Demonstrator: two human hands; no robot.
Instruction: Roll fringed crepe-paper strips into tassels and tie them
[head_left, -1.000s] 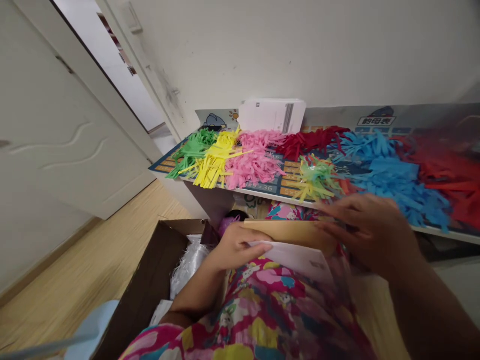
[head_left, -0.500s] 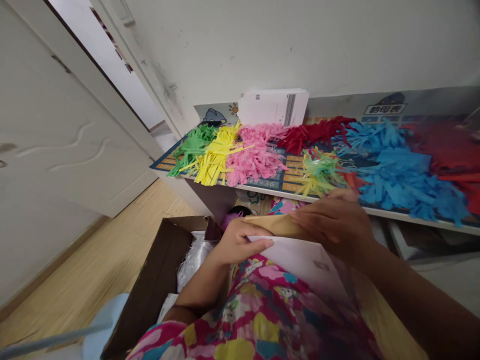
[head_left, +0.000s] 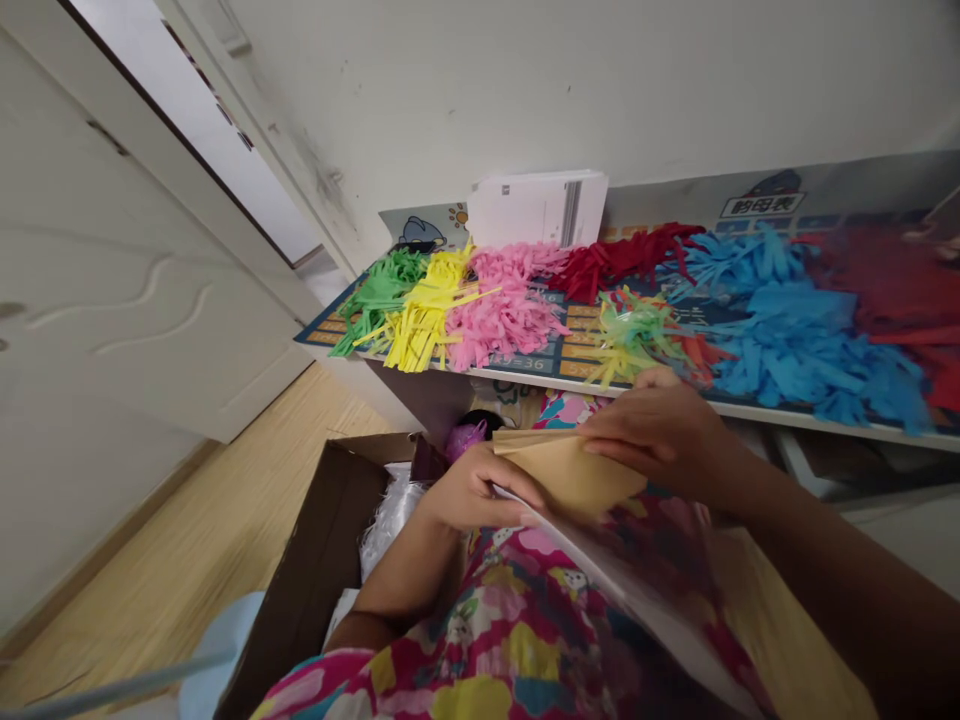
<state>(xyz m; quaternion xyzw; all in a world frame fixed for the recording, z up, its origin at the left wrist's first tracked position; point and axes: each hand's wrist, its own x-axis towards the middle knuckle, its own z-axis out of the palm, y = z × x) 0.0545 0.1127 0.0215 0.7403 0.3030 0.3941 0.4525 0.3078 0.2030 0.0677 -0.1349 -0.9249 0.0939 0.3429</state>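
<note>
Several layers of tan paper (head_left: pixel 574 476) lie over my lap, low in front of the shelf. My left hand (head_left: pixel 474 488) is closed on their left end, with a white paper sheet (head_left: pixel 626 585) pinched under the thumb. That sheet hangs tilted down to the right, seen nearly edge-on. On the right, my right hand (head_left: pixel 664 432) grips the upper right edge of the tan paper. Above it, a clear bag of mixed green, yellow and red paper strips (head_left: pixel 634 335) sits near the shelf's front edge.
On the shelf lie shredded bundles: green (head_left: pixel 384 292), yellow (head_left: pixel 427 318), pink (head_left: pixel 510 315), dark red (head_left: pixel 626 262) and blue (head_left: pixel 802 340). White cards (head_left: pixel 536 210) lean on the wall. An open cardboard box (head_left: pixel 300 560) with white shreds (head_left: pixel 390 520) stands at my left.
The white sheet has swung down, away from the tan paper, and now shows edge-on. More of the tan paper is visible between my hands. The view has shifted slightly.
</note>
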